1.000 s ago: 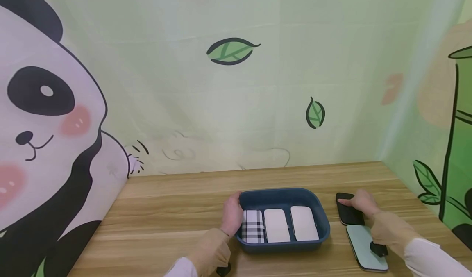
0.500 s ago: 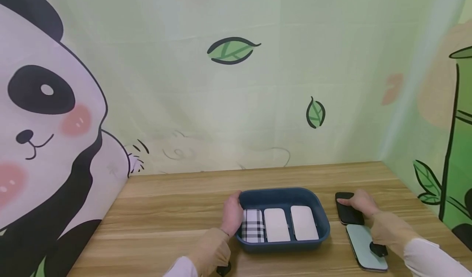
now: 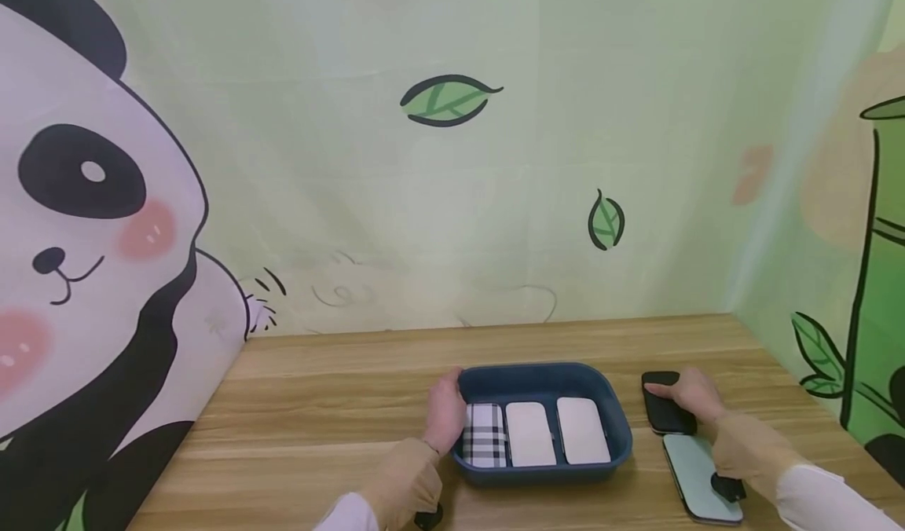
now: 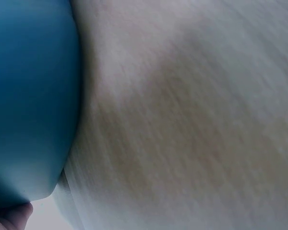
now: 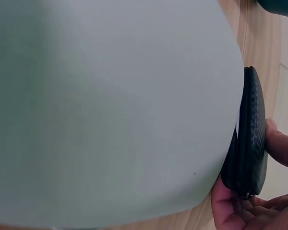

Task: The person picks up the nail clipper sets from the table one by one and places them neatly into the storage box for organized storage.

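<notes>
A dark blue plastic basket [image 3: 543, 476] stands on the wooden table, and my left hand [image 3: 445, 411] grips its left end. One fingertip touches the basket edge in the left wrist view; the other fingers are hidden there. Inside lie a plaid case [image 3: 485, 437] and two white cases, one in the middle [image 3: 530, 434] and one at the right [image 3: 583, 430]. My right hand [image 3: 696, 393] pinches a black zippered case [image 3: 665, 415], thumb on top and fingers beneath its edge in the right wrist view. A pale mint case [image 3: 693, 468] lies just nearer, under my right wrist.
The wooden table [image 3: 339, 397] stretches left of the basket. A printed cloth wall with a panda [image 3: 85, 201] and leaves rises behind it and at both sides. Bare wood separates the basket from the black and mint cases.
My right hand and the black case have shifted very slightly left. The left hand, the basket and its contents stay in place.
</notes>
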`<state>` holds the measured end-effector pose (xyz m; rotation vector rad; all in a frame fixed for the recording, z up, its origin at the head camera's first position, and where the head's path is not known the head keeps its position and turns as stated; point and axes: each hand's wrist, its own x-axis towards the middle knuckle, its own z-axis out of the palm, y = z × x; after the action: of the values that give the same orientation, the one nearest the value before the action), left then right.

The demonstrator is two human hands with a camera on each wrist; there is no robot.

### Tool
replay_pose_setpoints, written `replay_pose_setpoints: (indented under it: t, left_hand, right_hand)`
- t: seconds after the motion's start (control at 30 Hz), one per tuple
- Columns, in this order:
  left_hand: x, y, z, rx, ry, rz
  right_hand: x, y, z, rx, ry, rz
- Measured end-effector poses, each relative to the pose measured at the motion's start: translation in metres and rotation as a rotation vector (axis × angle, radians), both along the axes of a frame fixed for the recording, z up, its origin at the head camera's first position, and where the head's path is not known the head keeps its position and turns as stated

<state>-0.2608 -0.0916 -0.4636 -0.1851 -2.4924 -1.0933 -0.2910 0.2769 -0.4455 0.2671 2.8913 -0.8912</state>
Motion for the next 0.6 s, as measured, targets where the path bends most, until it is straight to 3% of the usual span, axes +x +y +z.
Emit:
replay_pose_setpoints:
  t: [0.13,0.4,0.6]
  left_hand:
    - [-0.0008,-0.0001,-0.0013,0.012,-0.008,0.003]
    - [-0.0002,0.0003,-0.002,0.024,-0.006,0.003]
    - [0.001,0.0006,-0.0001,0.028,0.004,0.0]
  right_hand:
    - [0.0025,-0.0007,0.0018,-0.002,0.003,-0.003]
    - [0.006,0.005,0.0048,-0.011,0.121,0.075]
    - [0.0041,0.0061,0.0037,-0.063,0.125,0.066]
